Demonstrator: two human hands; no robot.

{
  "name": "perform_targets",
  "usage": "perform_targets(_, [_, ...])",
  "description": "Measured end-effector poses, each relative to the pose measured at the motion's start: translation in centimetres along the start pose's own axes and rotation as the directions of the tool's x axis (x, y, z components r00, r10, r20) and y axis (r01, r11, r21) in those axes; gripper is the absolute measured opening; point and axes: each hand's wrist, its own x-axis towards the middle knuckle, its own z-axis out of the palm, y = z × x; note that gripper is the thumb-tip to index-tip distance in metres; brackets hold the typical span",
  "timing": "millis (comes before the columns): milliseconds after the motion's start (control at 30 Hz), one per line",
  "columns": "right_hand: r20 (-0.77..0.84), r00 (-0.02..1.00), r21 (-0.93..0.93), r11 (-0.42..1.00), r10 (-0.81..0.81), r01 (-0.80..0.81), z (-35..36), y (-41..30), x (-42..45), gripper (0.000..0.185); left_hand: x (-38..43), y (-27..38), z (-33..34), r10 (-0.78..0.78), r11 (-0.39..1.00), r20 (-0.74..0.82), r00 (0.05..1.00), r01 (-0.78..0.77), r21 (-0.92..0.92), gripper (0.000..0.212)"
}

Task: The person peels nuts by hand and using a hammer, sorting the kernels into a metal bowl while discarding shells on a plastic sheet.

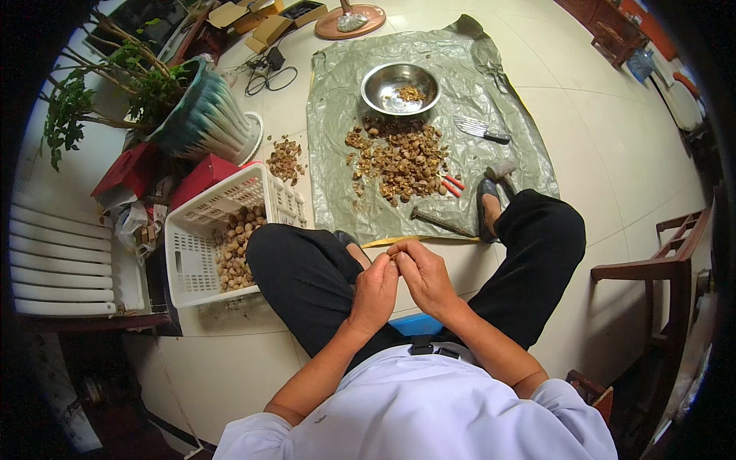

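Note:
Fingertips meeting over my lap, my left hand [375,290] and my right hand [425,279] pinch a small brown piece [393,257] between them, most of it hidden by the fingers. It looks like a bit of walnut. Beyond them, a heap of cracked walnut shells [411,158] lies on a green tarp [333,75]. A stainless steel bowl [374,95] behind the heap holds some walnut kernels [410,93]. Red-handled pliers [452,185] rest at the heap's right edge. Left of my knee, a white plastic crate [198,230] contains many whole walnuts [238,247].
A black-handled knife [482,130] lies right of the bowl. A hammer [501,168] touches my right shoe, and a metal bar [443,222] lies near the tarp's front edge. Shell fragments [286,161] are scattered beside a potted plant [201,115]. A wooden chair [670,267] stands right.

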Motion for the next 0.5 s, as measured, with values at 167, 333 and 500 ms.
perform_targets(167, [-0.051, 0.999, -0.09, 0.996, 0.0, -0.005, 0.1, 0.4, -0.4, 0.014, -0.3, -0.5, 0.9, 0.018, 1.0, -0.01, 1.0, -0.018, 0.012, 0.023])
perform_targets(333, [-0.133, 0.99, 0.013, 0.998, 0.057, -0.056, 0.6, 1.0, -0.3, 0.015, -0.1, -0.7, 1.0, 0.024, 0.999, 0.037, 0.999, -0.025, 0.031, 0.023])
perform_targets(500, [-0.19, 0.963, 0.118, 0.978, 0.191, -0.171, 0.8, 3.6, 0.2, 0.021, -0.2, -0.3, 1.6, -0.019, 1.0, 0.041, 0.999, 0.019, -0.017, 0.02])
